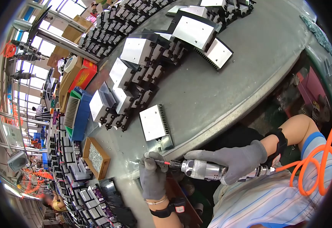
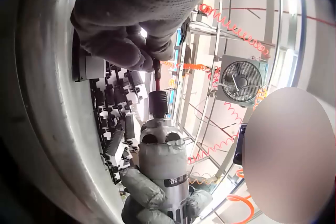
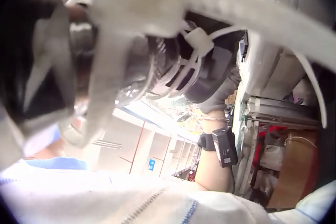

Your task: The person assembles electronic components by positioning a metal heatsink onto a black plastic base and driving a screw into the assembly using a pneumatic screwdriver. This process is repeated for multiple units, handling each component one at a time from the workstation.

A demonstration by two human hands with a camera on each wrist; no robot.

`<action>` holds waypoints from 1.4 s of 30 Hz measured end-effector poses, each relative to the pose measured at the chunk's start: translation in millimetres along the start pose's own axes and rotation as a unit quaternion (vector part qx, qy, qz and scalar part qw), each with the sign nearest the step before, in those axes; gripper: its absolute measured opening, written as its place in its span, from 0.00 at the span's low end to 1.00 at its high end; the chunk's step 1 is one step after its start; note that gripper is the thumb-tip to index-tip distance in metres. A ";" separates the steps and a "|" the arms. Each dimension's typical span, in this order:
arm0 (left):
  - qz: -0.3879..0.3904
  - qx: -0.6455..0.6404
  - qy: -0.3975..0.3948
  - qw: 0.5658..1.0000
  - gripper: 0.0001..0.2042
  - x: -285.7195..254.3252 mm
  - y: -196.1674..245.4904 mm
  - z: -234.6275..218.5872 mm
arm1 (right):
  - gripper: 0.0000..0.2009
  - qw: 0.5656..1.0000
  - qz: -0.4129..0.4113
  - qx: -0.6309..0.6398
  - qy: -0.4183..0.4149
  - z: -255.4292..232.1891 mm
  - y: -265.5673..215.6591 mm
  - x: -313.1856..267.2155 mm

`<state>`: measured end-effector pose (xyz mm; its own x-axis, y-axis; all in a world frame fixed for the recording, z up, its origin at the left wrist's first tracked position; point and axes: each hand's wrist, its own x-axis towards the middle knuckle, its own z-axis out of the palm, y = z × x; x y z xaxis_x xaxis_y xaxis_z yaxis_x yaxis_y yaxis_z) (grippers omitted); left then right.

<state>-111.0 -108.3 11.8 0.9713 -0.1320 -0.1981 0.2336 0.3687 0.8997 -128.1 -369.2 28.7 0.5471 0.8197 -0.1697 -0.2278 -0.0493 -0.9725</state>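
The head camera looks down over the counter; close-in wrist cameras face upward, all catching the left hand.

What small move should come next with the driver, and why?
Probably ease the driver toward the nearest finned block, left fingers guiding the bit. The right hand grips the driver, the left hand pinches at the tip of the reddish bit, and that block lies near the bench edge. I cannot tell whether a screw is there.
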 end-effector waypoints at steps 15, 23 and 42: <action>0.072 0.310 -0.062 0.946 0.44 33.8 32.4 15.5 | 0.50 0.939 -0.064 0.337 -0.032 -2.4 33.4 -10.2; 0.227 0.789 -0.140 0.554 0.44 94.4 52.1 39.9 | 0.50 0.947 -0.025 0.318 0.020 -27.0 7.6 -54.6; 0.201 0.725 -0.101 0.651 0.47 71.9 13.5 55.6 | 0.49 0.949 0.006 0.302 0.087 -17.0 49.8 -40.4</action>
<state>-40.5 -164.0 31.3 0.8804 -0.4659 0.0889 -0.4687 -0.8261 0.3127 -147.9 -414.5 -15.6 0.6550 0.7112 -0.2551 -0.6265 0.3224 -0.7097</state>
